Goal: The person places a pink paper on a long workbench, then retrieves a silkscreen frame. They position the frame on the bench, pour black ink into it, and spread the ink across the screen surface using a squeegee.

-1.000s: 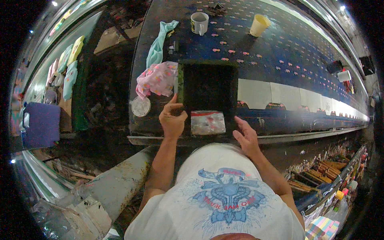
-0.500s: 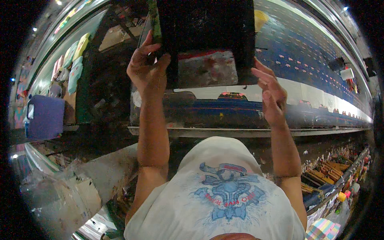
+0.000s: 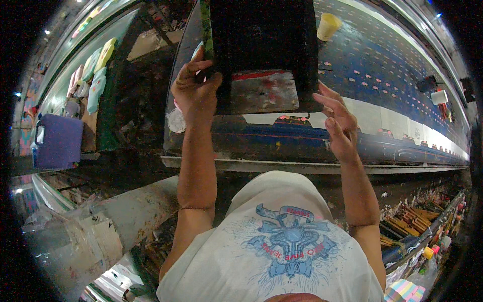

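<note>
A large dark screen-printing frame [image 3: 271,35] is tilted up in front of me, with a paler, red-smeared window [image 3: 264,90] near its lower edge. Along its green-edged left side my left hand [image 3: 197,95] is closed, thumb and fingers pinching the rim. My right hand [image 3: 339,121] supports the opposite side with its fingertips against the edge, the thumb held apart from it. Part of that grip is hidden. Below the frame runs a long table with dark blue printed cloth [image 3: 251,143] and a white strip bearing a row of small car shapes.
A yellow cup [image 3: 328,26] stands on the patterned cloth to the right of the frame. A round white lid [image 3: 176,121] lies by my left forearm. At far left are a purple bin [image 3: 58,143] and folded coloured cloths [image 3: 96,85]. Wooden-handled tools [image 3: 415,219] fill a trough at lower right.
The frame and my left hand have shifted slightly right and down in view. More of the yellow cup and the white lid shows. Both hands keep their places on the frame.
</note>
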### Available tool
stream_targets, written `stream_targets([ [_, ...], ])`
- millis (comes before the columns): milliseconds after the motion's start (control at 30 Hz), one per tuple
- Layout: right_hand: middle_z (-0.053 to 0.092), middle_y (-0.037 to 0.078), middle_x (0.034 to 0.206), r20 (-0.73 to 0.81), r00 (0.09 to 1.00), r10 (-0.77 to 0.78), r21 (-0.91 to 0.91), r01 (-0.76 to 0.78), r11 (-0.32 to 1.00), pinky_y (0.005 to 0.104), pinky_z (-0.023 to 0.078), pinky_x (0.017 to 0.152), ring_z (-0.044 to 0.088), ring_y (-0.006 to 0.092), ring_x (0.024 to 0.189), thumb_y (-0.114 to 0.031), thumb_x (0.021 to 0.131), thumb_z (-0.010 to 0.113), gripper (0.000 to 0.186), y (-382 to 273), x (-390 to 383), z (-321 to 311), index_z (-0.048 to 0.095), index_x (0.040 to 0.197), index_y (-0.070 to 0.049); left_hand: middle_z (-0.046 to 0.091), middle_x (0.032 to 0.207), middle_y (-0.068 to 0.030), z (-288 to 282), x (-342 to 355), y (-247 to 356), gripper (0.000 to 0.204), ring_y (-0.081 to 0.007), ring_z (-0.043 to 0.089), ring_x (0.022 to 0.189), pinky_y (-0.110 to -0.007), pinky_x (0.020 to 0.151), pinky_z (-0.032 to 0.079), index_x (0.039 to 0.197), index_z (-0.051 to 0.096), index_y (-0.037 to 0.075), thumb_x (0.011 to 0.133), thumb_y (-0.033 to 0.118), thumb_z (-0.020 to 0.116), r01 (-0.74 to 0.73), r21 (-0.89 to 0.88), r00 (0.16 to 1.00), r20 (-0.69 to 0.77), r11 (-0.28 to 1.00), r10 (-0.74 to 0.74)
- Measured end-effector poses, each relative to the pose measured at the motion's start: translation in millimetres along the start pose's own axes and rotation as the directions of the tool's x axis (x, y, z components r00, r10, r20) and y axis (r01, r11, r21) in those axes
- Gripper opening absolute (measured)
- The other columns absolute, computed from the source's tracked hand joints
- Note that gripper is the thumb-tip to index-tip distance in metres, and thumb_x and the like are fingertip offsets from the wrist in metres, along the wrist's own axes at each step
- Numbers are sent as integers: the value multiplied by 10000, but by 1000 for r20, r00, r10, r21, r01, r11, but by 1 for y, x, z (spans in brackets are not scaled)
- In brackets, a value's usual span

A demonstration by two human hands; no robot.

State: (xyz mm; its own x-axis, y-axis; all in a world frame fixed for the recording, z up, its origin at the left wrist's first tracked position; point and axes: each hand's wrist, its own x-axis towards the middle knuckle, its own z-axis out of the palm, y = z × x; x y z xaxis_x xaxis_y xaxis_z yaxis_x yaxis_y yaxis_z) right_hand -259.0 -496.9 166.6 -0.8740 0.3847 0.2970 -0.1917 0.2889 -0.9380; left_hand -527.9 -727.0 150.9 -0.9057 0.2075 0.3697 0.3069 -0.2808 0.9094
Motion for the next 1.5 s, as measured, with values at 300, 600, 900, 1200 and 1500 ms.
stream_targets([
  [300,559,242,1657,-55,997,-55,20,56,998,509,319,1323,481,371,1584,-330,1078,712,458,23,-23,-3,747,1438,-49,666,1555,-264,12,-15,-16,357,-318,679,1391,-445,1139,571,1091,736,-52,773,-211,764,114,44,993,6,993,-114],
  [600,525,197,1694,-304,940,156,82,-137,987,434,404,1235,483,299,1572,-269,1071,705,451,44,-151,-70,738,1443,-16,612,1611,-287,111,-104,-68,266,-326,620,1470,-420,1208,493,1048,717,-47,811,-166,737,226,151,926,273,962,-260],
  [900,533,182,1684,-586,772,247,57,-265,963,445,336,1272,475,278,1566,-240,1055,694,438,46,-274,-174,747,1440,-37,603,1637,-250,278,-220,-71,265,-235,723,1271,-330,969,585,1076,753,-21,830,-109,710,394,117,775,492,912,-398],
  [1200,539,191,1669,-648,714,265,13,-337,941,398,396,1214,531,250,1487,-202,1048,731,442,67,-336,-272,728,1460,-42,635,1598,-267,388,-299,-105,346,-173,721,1042,-314,923,556,1111,778,-20,771,-66,733,310,245,742,541,919,-395],
  [1500,692,193,1494,-604,744,285,-139,-451,882,448,482,1202,642,330,1410,-179,989,799,424,56,-327,-314,756,1390,-50,721,1468,-222,396,-307,-113,364,-161,729,1035,-307,940,559,1210,797,-20,847,-10,776,269,320,740,535,909,-407],
])
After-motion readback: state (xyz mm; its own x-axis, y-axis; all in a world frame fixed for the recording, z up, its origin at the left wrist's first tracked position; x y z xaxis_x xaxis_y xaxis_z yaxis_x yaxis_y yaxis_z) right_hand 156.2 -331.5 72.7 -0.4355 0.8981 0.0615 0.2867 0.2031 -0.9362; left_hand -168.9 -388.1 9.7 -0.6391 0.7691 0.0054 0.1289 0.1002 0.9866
